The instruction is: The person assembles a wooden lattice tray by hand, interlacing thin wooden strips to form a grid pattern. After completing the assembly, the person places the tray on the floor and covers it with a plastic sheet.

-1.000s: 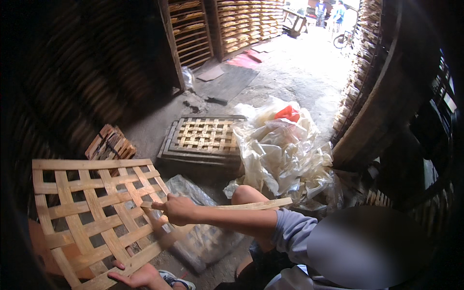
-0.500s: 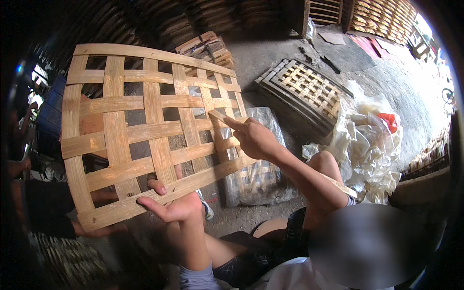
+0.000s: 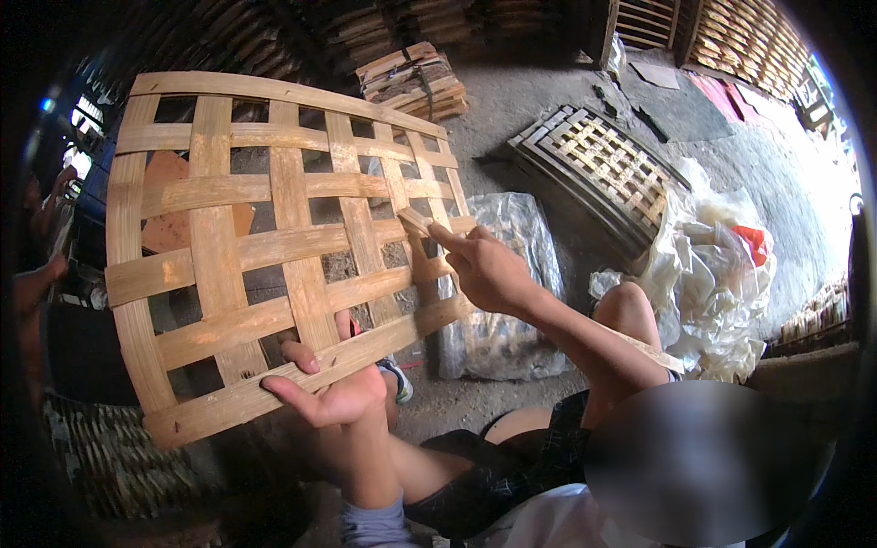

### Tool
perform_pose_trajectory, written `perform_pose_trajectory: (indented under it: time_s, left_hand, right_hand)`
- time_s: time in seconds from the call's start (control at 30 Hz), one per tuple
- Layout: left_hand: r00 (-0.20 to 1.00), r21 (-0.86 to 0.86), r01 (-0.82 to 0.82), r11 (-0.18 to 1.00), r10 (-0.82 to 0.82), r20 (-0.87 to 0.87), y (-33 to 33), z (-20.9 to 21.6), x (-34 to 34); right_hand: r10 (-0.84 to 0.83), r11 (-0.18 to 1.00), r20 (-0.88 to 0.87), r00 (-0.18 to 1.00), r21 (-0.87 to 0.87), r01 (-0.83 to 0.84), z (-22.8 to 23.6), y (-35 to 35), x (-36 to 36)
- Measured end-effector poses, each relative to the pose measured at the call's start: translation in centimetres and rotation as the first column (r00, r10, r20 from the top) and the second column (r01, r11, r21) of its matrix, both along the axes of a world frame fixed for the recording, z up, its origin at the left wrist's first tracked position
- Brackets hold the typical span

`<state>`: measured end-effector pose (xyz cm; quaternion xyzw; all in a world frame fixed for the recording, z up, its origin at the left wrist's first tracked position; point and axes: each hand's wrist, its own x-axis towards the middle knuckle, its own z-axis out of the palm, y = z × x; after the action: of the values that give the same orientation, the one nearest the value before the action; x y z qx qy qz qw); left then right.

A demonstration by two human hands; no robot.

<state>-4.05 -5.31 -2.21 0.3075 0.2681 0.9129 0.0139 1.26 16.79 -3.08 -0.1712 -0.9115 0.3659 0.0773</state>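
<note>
My left hand (image 3: 340, 398) grips the lower edge slat of a woven bamboo lattice panel (image 3: 213, 233). Its thumb lies over the front of the slat, while a fingertip shows through the weave and the other fingers are hidden behind. The panel is tilted up in front of me, its broad flat slats crossing over and under. Near the panel's right side, my right hand (image 3: 493, 270) is closed on a small flat piece of wood (image 3: 416, 220), which lies against the slats. What that piece is exactly, I cannot make out.
Clear plastic (image 3: 512, 347) wraps a bundle behind the panel. Framed lattice panels (image 3: 610, 157) are stacked beyond it, beside crumpled plastic sheeting (image 3: 699, 274). Tied wood pieces (image 3: 416, 84) lie farther back. Another person's arm (image 3: 38, 288) shows at the far left.
The view has shifted slightly left, so the floor items appear farther right. Both hands keep their holds, and the panel has moved only a little.
</note>
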Motion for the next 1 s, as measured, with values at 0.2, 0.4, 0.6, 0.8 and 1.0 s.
perform_pose_trajectory:
  time_s: [0.2, 0.4, 0.6, 0.8, 1.0]
  left_hand:
    - [0.988, -0.056, 0.132, 0.990, -0.136, -0.068, -0.6, 0.5, -0.5]
    - [0.991, -0.012, 0.001, 1.000, 0.000, 0.135, -1.5, 0.2, 0.3]
    - [0.948, 0.057, 0.177, 0.983, -0.185, 0.259, -3.0, 0.8, -2.6]
    - [0.874, 0.055, 0.417, 0.907, -0.417, 0.249, -5.9, 2.0, -4.1]
    - [0.786, 0.112, 0.548, 0.829, -0.556, 0.268, -6.9, 3.4, -3.7]
  right_hand:
    - [-0.057, 0.992, -0.116, 0.992, 0.106, 0.069, -0.5, 3.2, -1.6]
    - [0.047, 0.990, -0.010, 0.999, 0.136, -0.045, 0.2, 1.5, 3.2]
    - [0.013, 0.937, -0.260, 0.966, 0.340, 0.079, 0.6, 4.1, 3.5]
    - [0.172, 0.881, -0.139, 0.975, 0.465, -0.089, 2.4, 4.6, 6.2]
    - [0.289, 0.841, -0.224, 0.931, 0.524, -0.135, 2.5, 5.7, 9.1]
